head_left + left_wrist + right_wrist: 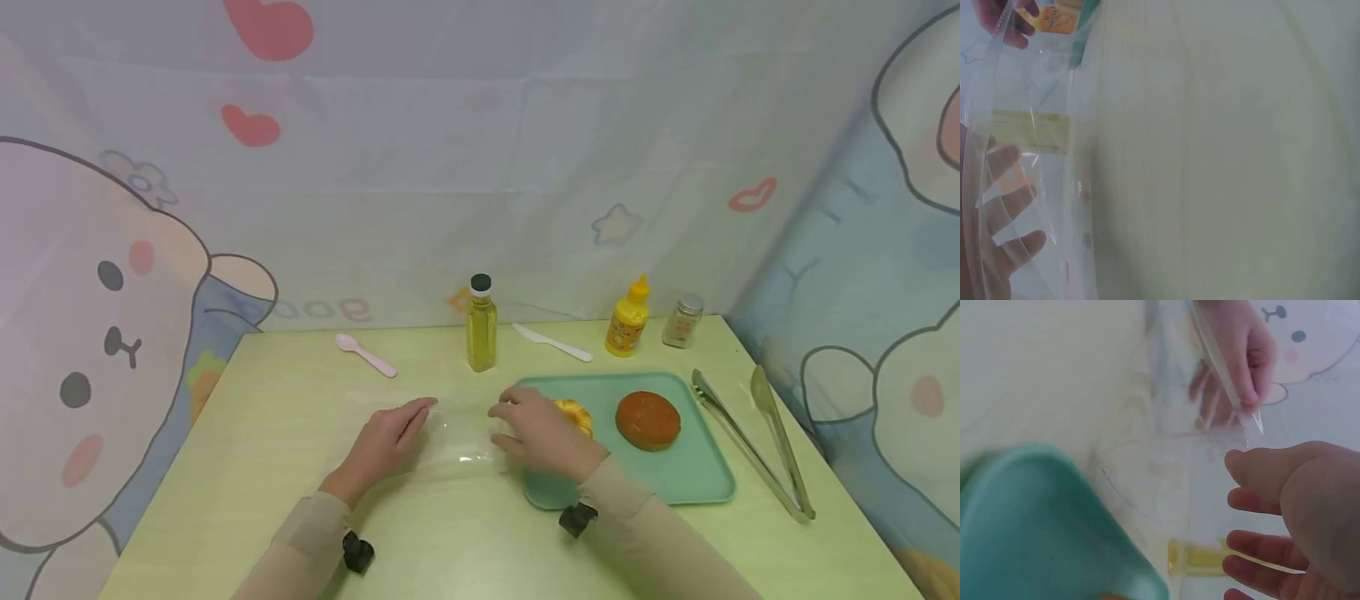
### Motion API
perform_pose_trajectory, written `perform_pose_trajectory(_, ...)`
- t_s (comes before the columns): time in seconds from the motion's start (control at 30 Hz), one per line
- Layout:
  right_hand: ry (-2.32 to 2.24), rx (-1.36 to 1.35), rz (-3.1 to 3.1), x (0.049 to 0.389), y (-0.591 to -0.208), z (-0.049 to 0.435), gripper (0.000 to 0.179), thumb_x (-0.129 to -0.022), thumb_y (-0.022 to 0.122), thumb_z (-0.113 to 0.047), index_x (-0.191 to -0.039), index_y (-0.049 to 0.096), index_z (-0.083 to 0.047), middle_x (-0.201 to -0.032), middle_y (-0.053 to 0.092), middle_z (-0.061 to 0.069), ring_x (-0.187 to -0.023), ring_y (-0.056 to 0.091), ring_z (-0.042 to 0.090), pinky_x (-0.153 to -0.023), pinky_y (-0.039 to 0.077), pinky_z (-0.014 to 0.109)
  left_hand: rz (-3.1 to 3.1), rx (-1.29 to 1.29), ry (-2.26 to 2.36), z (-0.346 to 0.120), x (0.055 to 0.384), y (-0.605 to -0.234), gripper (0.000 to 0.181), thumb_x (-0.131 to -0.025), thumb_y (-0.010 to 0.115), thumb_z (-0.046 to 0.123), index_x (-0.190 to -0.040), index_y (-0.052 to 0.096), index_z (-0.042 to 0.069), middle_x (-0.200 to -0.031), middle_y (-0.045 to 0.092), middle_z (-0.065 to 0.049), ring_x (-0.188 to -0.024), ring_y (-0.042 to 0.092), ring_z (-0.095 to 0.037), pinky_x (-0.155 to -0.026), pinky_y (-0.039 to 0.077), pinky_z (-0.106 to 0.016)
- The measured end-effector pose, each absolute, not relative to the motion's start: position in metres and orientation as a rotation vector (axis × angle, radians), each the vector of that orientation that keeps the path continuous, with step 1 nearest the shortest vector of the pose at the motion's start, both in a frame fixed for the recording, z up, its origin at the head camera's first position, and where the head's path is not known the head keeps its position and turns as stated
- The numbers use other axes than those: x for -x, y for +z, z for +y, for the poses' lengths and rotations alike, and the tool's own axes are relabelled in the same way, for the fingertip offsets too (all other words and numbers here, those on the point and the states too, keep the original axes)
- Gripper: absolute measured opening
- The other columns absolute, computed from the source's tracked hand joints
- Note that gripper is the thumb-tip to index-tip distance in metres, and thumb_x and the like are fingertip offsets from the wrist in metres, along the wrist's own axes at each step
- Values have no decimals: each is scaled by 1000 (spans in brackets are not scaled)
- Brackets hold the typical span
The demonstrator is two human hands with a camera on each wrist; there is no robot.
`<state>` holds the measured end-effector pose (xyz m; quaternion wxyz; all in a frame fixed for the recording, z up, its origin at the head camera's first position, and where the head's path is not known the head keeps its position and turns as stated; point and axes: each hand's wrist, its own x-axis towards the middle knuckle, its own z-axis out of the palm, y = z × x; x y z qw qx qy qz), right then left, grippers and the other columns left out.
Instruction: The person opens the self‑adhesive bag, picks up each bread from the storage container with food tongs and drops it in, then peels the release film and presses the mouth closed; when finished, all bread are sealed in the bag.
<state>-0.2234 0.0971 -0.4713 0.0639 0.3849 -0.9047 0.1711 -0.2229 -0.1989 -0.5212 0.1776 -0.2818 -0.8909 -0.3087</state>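
Note:
A clear plastic bag hangs between the hands above the table. My left hand pinches its edge: the right wrist view shows the thumb on the near side and the fingers spread behind the film. My right hand is at the bag's other end, over the tray's left edge. Its fingers are loosely bent and apart, with nothing gripped between them and the thumb. Under that hand, a yellow ring-shaped food piece is partly hidden on the green tray.
A round brown bun or cake lies on the tray, with metal tongs to its right. Behind stand an oil bottle, a yellow squeeze bottle and a lidded shaker jar. A pink spoon and white knife lie there.

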Motion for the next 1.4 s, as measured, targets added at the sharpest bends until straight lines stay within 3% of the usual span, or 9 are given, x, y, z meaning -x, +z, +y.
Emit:
perform_pose_trajectory(0.13,556,-1101,-2711,224,-462,121,32,-99,76,-24,-125,73,-7,-126,65,11,-114,62,27,-95,56,43,-2485,850,-898,-198,224,-520,27,-106,61,5,-130,71,0,-124,75,-16,-109,75,-30,-94,60,-50)
perform_pose_trajectory(0.4,624,-922,-2703,218,-452,177,37,-100,75,-23,-131,69,-3,-132,62,17,-117,62,34,-94,57,49,-2583,789,-964,-197,220,-517,30,-108,59,15,-136,70,9,-142,65,-18,-135,57,-48,-107,43,-74)
perform_pose_trajectory(0.53,643,-831,-2708,215,-453,208,39,-99,76,-20,-134,68,-5,-133,60,17,-97,66,25,-79,58,41,-2578,792,-977,-197,221,-518,30,-109,58,15,-136,70,8,-142,65,-20,-135,57,-48,-110,44,-67)
perform_pose_trajectory(0.63,634,-765,-2710,214,-454,232,41,-99,76,-18,-136,66,-5,-133,57,19,-94,64,26,-77,57,42,-2551,803,-986,-197,222,-519,29,-109,58,12,-135,70,6,-140,66,-21,-134,59,-44,-113,45,-58)
perform_pose_trajectory(0.8,604,-646,-2729,210,-453,270,45,-99,75,-17,-139,62,-1,-135,55,27,-118,56,45,-92,53,61,-2538,787,-1018,-197,222,-522,29,-109,58,13,-134,71,6,-139,68,-19,-131,64,-35,-110,50,-53)
perform_pose_trajectory(1.07,609,-443,-2735,203,-463,332,54,-95,78,-14,-140,57,6,-134,49,39,-117,50,56,-88,46,70,-2534,740,-1045,-197,222,-523,28,-109,59,13,-134,72,9,-133,73,-10,-126,68,-29,-105,54,-49)
perform_pose_trajectory(1.17,599,-384,-2755,200,-475,356,57,-95,77,-16,-141,53,9,-135,45,45,-122,43,62,-94,36,76,-2537,739,-1077,-197,221,-523,29,-109,58,13,-134,71,9,-134,72,-10,-127,67,-29,-107,53,-49)
perform_pose_trajectory(1.3,611,-235,-2923,190,-485,381,73,-103,68,-32,-151,35,12,-142,28,56,-131,23,75,-97,21,84,-2546,735,-1106,-197,219,-525,29,-110,57,13,-135,70,8,-136,71,-10,-130,65,-30,-108,52,-49)
perform_pose_trajectory(1.4,591,-126,-3069,184,-490,395,89,-106,60,-45,-158,14,12,-140,16,62,-128,15,80,-95,19,85,-2554,734,-1107,-197,218,-525,29,-110,57,14,-136,70,8,-137,70,-9,-130,65,-29,-109,52,-49)
